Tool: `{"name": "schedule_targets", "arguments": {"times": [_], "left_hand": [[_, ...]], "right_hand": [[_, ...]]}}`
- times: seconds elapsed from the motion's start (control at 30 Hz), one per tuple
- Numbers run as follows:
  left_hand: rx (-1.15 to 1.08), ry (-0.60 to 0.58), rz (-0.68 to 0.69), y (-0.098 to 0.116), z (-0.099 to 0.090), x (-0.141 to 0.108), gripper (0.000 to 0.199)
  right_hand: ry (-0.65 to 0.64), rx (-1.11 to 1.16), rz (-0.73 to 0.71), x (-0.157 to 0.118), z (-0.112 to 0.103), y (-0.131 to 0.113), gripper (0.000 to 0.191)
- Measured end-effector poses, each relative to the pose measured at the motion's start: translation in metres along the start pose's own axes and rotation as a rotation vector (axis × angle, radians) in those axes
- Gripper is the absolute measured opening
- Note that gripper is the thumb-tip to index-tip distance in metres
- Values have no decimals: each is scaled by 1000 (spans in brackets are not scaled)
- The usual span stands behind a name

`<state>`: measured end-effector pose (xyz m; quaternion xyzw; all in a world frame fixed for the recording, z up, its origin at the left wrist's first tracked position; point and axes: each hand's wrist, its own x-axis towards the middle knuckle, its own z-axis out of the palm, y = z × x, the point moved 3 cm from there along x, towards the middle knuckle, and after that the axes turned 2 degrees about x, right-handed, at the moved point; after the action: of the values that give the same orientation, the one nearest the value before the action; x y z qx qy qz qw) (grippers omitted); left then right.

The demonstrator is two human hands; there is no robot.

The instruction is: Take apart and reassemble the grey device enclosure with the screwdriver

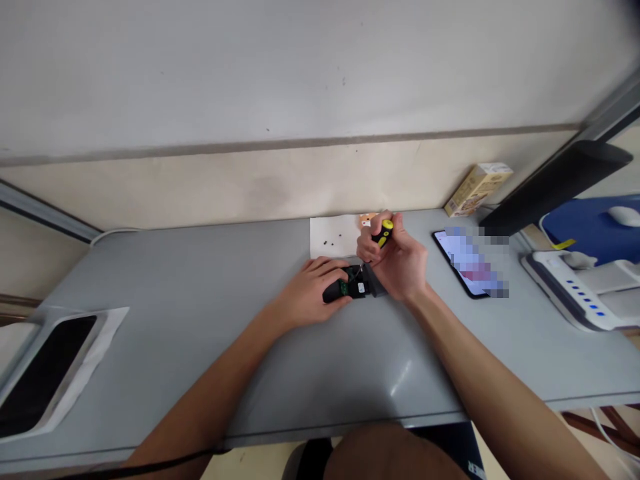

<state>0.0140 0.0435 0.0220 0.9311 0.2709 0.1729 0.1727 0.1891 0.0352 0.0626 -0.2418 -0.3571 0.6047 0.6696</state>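
Grasping a black-and-yellow, round-handled screwdriver (383,233) in the right hand (400,259), clasping an opened black plastic device (353,288) mid-scene in the left hand (311,293). Apparently midway: opened already, not closed up, with tiny dark pieces (325,243) on far white paper (319,230).

pale scuffed wall (200,73) | brownish horizontal strip (270,145) | grey desk (190,267), glare (400,378) near front | floor (257,461) seemingly beige

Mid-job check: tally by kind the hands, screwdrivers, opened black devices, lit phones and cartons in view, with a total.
Left hand and right hand: 2
Screwdriver: 1
Opened black device: 1
Lit phone: 1
Carton: 1
Total: 6
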Motion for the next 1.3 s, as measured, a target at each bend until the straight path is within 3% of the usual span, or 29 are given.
{"name": "schedule_targets", "arguments": {"times": [0.37,0.53,0.93,1.3], "left_hand": [[-22,-16,-35,0,0,1,35],[-30,-14,-33,0,-1,1,33],[-17,-14,-18,0,1,1,25],[-31,-22,-32,0,0,1,27]], "right_hand": [[-13,7,-14,-2,3,0,41],[19,-51,-40,-1,2,-3,42],[-56,-26,-25,-2,5,-2,42],[-3,-45,-13,-2,6,-3,44]]}}
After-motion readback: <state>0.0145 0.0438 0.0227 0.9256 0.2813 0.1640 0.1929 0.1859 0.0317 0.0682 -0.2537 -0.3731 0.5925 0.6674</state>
